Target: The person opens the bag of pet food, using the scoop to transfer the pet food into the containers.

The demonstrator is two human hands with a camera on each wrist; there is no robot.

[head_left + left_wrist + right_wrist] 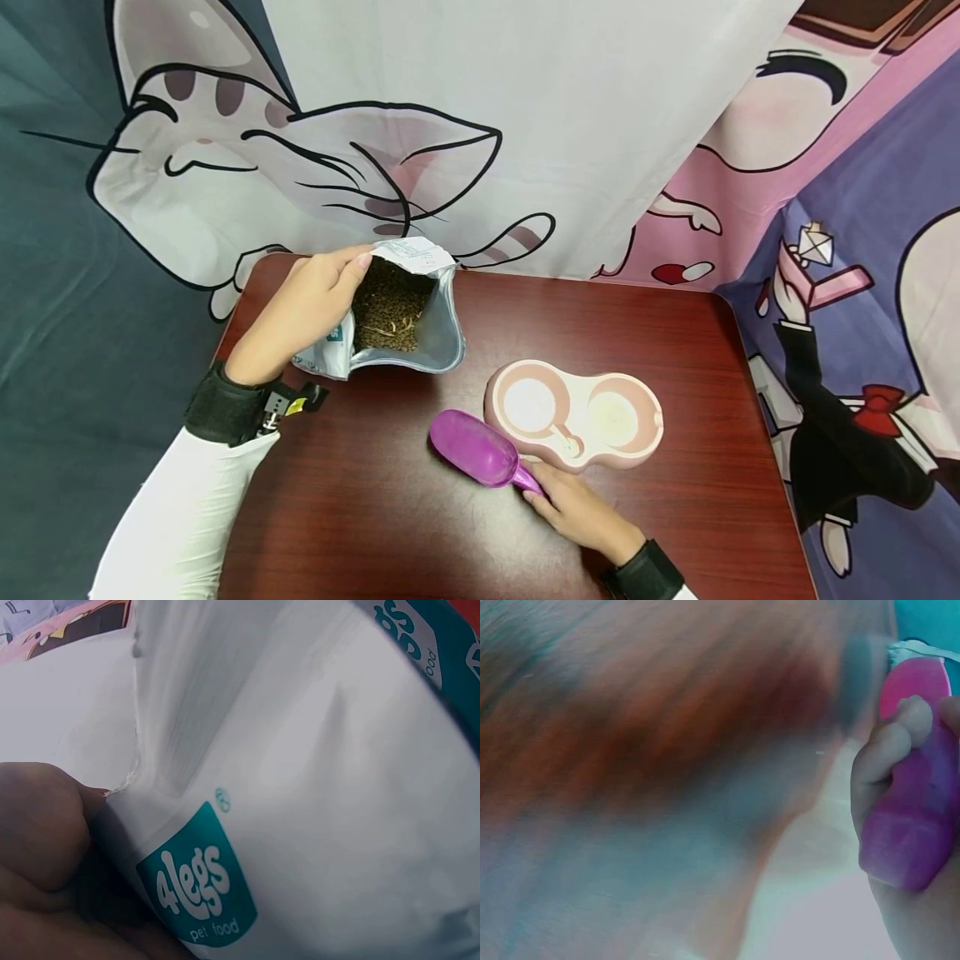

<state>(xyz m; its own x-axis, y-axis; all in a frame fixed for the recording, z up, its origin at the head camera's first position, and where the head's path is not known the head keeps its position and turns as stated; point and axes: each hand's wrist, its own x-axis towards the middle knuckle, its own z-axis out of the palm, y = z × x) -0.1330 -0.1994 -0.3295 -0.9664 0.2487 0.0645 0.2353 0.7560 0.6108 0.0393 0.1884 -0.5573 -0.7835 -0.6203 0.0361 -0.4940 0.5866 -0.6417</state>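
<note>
At the table's back left stands a pet food bag (442, 321), its mouth wide and brown kibble (393, 304) inside. My left hand (318, 292) pinches the bag's left rim between thumb and fingers; the left wrist view shows the printed bag wall (322, 795) close beside that hand (45, 847). In my right hand (577, 508) is the handle of a purple scoop (476, 450), held low over the table in front of the bag. The scoop's bowl looks empty. Fingers wrap around the handle (922, 795) in the right wrist view.
A pink double pet bowl (577, 392) sits right of the bag, just beyond the scoop and right hand. The brown table (360, 500) ends at a patterned cloth backdrop (585, 150) behind and at the right.
</note>
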